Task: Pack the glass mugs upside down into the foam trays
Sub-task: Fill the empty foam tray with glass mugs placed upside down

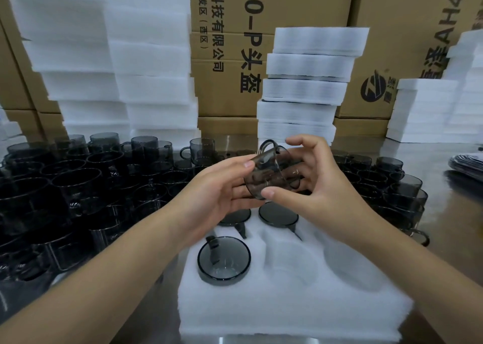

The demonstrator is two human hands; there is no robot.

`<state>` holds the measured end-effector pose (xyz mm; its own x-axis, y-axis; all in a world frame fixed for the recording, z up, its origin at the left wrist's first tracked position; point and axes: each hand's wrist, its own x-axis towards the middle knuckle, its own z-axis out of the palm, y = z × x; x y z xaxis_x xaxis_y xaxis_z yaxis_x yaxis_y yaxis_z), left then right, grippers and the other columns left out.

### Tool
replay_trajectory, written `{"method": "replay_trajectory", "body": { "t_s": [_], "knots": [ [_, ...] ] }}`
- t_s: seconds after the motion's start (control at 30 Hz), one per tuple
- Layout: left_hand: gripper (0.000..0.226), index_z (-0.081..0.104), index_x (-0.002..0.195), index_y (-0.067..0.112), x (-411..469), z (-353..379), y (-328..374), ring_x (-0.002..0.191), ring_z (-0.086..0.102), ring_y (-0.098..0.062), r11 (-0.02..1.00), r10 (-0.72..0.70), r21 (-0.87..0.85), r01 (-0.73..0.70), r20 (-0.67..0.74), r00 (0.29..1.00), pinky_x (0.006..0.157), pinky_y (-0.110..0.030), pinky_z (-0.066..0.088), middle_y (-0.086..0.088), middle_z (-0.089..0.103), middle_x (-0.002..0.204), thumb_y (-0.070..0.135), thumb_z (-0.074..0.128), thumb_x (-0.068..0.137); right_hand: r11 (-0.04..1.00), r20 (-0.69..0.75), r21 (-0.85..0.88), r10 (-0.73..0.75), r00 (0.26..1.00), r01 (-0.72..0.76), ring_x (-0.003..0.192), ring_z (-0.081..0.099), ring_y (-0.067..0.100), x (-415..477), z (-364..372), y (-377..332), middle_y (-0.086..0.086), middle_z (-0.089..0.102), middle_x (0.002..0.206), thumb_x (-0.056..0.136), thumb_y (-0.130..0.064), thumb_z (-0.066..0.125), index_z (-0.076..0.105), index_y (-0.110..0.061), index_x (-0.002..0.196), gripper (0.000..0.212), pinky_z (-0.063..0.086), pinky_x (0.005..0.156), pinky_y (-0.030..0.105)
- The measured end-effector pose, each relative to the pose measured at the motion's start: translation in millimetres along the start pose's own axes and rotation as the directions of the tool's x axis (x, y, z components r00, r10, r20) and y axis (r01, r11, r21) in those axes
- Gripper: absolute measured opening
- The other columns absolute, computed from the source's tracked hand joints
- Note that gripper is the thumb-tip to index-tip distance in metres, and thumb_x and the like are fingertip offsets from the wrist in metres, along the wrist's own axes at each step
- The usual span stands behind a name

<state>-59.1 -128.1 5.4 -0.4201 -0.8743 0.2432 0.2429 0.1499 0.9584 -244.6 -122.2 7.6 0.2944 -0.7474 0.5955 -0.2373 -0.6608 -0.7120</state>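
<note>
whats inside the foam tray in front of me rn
Three upside-down mugs: one near-left, two at the far side. Two near pockets sit empty. The right forearm hides the far-right corner.

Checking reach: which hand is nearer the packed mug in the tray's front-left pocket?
Left. Both grip a raised mug, but the left hand hovers just beyond the packed mug; the right hand is farther right.

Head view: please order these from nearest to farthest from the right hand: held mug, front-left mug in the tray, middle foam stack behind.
1. held mug: gripped in the right hand itself.
2. front-left mug: below, in the foam tray.
3. middle foam stack: far behind, centre.
</note>
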Motion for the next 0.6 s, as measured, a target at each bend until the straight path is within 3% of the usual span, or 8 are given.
{"method": "replay_trajectory", "body": {
  "t_s": [0.17, 0.37, 0.5, 0.6],
  "knots": [
    [0.048, 0.059, 0.127, 0.01, -1.2, 1.0, 1.9, 0.104, 0.066, -0.027, 1.0, 0.002, -0.029, -0.001, 0.026, 1.0, 0.088, -0.035, 0.055, -0.014, 0.067, 0.119, 0.023, 0.053, 0.081, 0.999, 0.032, -0.028, -0.023, 0.999, 0.024, 0.1, 0.063, 0.002, -1.8, 0.1, -0.6, -0.027, 0.057, 0.113, 0.06, -0.049, 0.076, 0.039, -0.057, 0.115, 0.067, 0.052, 0.081, 0.024],
    [0.056, 0.053, 0.133, 0.009, -1.6, 2.1, 2.7, 0.103, 0.066, -0.027, 0.999, -0.003, -0.035, 0.004, 0.016, 1.0, 0.084, -0.033, 0.056, -0.014, 0.066, 0.121, 0.016, 0.055, 0.077, 1.0, 0.057, -0.025, 0.002, 0.998, -0.001, 0.11, 0.058, 0.004, -1.5, 0.6, 3.2, -0.026, 0.051, 0.117, 0.059, -0.045, 0.074, 0.027, -0.059, 0.127, 0.084, 0.052, 0.088, 0.026],
    [0.052, 0.051, 0.131, 0.014, -1.8, 3.2, 0.4, 0.106, 0.067, -0.026, 1.0, 0.027, -0.002, -0.027, 0.016, 1.0, 0.085, -0.032, 0.056, -0.01, 0.068, 0.119, 0.0, 0.055, 0.081, 0.999, 0.086, -0.039, 0.009, 0.996, -0.006, 0.11, 0.059, 0.001, -2.2, -0.6, 6.6, -0.03, 0.055, 0.114, 0.063, -0.033, 0.068, 0.032, -0.06, 0.125, 0.077, 0.051, 0.088, 0.026],
    [0.048, 0.053, 0.128, 0.014, -2.1, 3.8, -0.6, 0.104, 0.068, -0.025, 0.999, 0.042, 0.001, -0.042, -0.005, 0.999, 0.079, -0.028, 0.056, -0.012, 0.068, 0.119, -0.009, 0.054, 0.085, 1.0, 0.075, -0.002, -0.005, 0.997, 0.005, 0.104, 0.063, 0.004, -1.4, -1.2, 9.1, -0.024, 0.06, 0.111, 0.065, -0.017, 0.064, 0.043, -0.053, 0.12, 0.069, 0.053, 0.082, 0.026]
  ]
}}
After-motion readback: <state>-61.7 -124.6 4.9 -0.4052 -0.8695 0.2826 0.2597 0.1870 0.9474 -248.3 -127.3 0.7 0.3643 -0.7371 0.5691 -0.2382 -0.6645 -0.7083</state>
